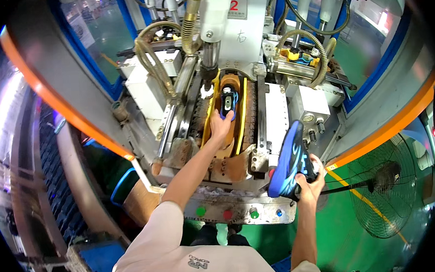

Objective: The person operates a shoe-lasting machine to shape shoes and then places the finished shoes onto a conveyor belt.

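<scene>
My left hand (220,126) reaches into the machine's long trough, its fingers closed on the near end of a black and blue shoe (228,101). That shoe lies lengthwise in the trough, with a light-coloured part showing in its opening. Yellow side walls (244,115) flank it. Outside the machine, to the right, my right hand (311,182) grips a second shoe (290,164), black with a blue sole and light blue markings. This one is held tilted up, its sole turned to the left. Part of its near end is hidden behind my fingers.
A metal cylinder (211,54) hangs above the trough. At the front edge runs a button panel (217,212) with green, red and blue buttons. Orange-edged guards (71,102) curve along both sides. A gauge box (309,109) stands at right, and a wire fan (382,185) beyond it.
</scene>
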{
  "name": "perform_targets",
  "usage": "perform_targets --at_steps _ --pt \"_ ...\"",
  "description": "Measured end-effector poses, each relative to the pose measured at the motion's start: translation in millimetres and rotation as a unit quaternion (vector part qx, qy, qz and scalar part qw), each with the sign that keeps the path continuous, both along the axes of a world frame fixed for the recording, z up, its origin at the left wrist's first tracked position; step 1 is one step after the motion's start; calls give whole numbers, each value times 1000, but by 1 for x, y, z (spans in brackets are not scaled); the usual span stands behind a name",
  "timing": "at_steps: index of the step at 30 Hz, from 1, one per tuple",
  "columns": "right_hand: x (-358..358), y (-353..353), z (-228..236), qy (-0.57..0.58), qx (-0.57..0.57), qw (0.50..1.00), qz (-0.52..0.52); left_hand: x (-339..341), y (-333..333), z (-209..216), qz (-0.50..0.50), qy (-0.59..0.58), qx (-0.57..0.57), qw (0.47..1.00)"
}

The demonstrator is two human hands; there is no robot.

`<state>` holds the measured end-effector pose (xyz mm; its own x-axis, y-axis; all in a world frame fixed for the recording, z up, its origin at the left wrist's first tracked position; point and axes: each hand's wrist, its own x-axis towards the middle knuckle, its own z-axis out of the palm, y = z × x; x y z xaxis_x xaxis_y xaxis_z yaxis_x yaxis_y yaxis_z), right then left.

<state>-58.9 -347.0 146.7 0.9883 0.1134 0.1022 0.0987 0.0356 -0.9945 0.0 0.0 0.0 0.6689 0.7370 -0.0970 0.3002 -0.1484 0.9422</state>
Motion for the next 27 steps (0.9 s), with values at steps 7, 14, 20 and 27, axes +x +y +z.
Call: perform_targets --at_steps 7,14,20,27 --pt "58 60 19 -47 -127 987 -87 70 48 -13 46 147 115 981" --pt "212 215 6 -25 -458 884 95 -97 18 80 -27 -122 -501 856" --pt "200 359 -88 -34 -549 830 91 -318 9 135 50 -89 -415 904" --pt "177 372 -129 -83 -542 835 49 -468 -43 170 362 -132 -281 879"
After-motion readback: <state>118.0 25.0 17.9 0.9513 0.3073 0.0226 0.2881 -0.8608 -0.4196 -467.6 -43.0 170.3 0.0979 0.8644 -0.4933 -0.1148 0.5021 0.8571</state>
